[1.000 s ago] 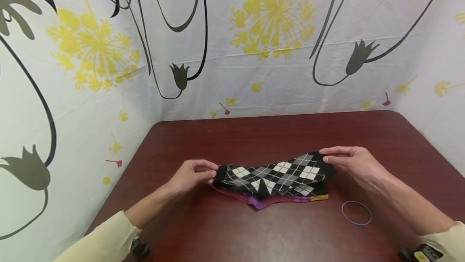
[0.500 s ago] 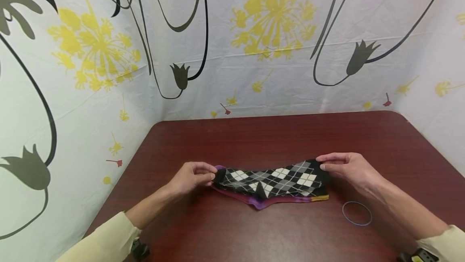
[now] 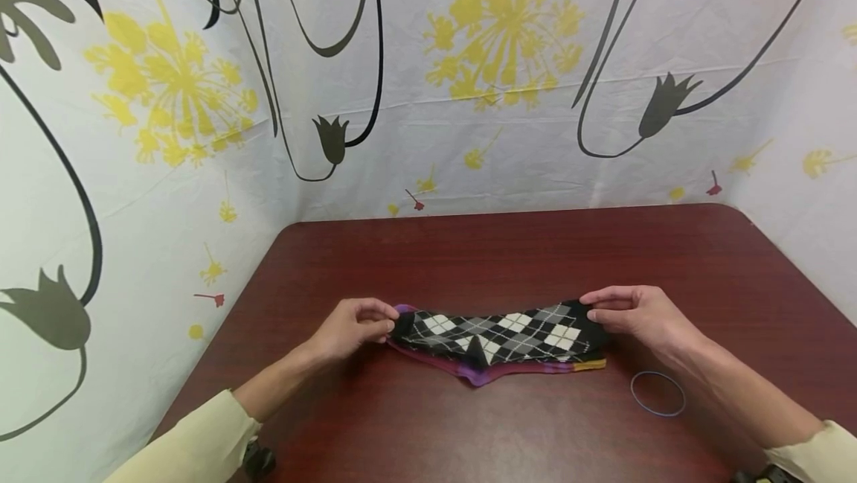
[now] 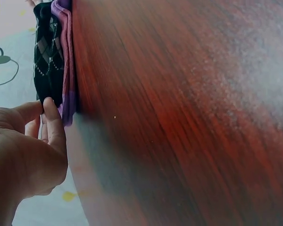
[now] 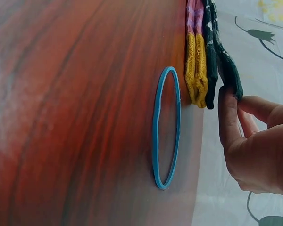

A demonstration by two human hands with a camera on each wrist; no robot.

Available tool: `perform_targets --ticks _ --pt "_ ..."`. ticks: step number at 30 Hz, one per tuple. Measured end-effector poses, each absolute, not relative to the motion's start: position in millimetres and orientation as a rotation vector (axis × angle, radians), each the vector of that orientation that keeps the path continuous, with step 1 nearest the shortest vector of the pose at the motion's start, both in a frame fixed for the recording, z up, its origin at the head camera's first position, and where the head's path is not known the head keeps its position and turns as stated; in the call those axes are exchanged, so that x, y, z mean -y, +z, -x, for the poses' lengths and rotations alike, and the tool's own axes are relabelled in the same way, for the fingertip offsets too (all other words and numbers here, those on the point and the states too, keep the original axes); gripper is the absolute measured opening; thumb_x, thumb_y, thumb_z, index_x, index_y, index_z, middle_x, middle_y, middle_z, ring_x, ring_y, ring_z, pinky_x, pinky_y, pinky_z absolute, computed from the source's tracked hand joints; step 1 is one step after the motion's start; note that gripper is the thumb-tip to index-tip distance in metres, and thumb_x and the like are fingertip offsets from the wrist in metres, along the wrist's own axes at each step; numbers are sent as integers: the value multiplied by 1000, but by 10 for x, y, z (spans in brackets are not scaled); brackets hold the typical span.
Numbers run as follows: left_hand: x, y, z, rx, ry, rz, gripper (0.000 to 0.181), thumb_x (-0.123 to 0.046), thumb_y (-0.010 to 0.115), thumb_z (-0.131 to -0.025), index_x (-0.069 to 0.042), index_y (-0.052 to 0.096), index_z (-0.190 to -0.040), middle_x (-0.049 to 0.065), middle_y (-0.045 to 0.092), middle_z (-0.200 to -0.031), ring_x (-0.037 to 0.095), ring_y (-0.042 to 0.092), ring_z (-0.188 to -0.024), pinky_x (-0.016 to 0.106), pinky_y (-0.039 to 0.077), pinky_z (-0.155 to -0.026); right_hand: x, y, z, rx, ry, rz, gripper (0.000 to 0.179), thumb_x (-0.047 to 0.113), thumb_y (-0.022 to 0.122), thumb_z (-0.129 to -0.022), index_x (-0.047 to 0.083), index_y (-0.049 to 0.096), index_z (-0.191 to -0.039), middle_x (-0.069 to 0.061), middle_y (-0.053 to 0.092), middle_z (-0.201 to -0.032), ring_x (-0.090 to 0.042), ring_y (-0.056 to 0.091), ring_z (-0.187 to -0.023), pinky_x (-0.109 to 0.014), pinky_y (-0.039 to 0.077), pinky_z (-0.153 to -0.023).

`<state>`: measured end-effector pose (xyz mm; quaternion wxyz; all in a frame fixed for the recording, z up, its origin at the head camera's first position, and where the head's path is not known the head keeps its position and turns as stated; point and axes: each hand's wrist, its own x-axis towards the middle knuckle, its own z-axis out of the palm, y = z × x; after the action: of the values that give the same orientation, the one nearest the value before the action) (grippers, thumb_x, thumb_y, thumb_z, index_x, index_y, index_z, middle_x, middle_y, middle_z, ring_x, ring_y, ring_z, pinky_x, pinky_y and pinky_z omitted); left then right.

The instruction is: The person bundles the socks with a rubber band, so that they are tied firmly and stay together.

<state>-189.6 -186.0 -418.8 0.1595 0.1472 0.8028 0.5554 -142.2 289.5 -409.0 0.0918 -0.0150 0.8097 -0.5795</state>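
Observation:
A black, grey and white argyle sock (image 3: pixel 509 334) lies stretched sideways over purple-pink socks (image 3: pixel 478 376) with a mustard cuff (image 5: pixel 195 70). My left hand (image 3: pixel 351 329) pinches the argyle sock's black toe end between thumb and fingers. At the opposite end, my right hand (image 3: pixel 646 317) pinches the black cuff; in the right wrist view this top layer is lifted slightly away from another dark layer beneath. Seen from the left wrist, the purple-pink layers (image 4: pixel 68 61) sit against the table under the argyle ones. The underside of the stack is mostly hidden.
A thin blue rubber band (image 5: pixel 155 127) lies on the dark red wooden table (image 3: pixel 469 438), to the right of the socks and near my right forearm. Behind the table hangs a white cloth (image 3: pixel 402 163) with flower prints, which also runs along both sides.
My right hand has come down and slightly left, lowering the argyle sock's cuff onto the stack. My left hand has shifted only slightly. The rubber band has stayed put.

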Motion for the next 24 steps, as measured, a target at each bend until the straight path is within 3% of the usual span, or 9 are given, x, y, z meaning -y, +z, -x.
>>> perform_targets --ticks 9,24 --pt "1843 -4174 1899 -2370 1563 -403 14 -3 75 -99 3 75 -112 14 75 -110 18 71 -84 33 63 -78 -2898 -4118 1417 -2417 -1700 35 41 7 77 -98 -12 66 -133 -21 74 -123 -8 72 -93 -28 62 -81" --pt "1849 -4218 1921 -2364 1573 -429 14 5 69 -100 8 71 -113 16 74 -104 18 71 -88 34 63 -79 -2872 -4132 1390 -2396 -1685 41 43 6 79 -96 -11 66 -133 -22 75 -120 -14 72 -93 -31 62 -78"
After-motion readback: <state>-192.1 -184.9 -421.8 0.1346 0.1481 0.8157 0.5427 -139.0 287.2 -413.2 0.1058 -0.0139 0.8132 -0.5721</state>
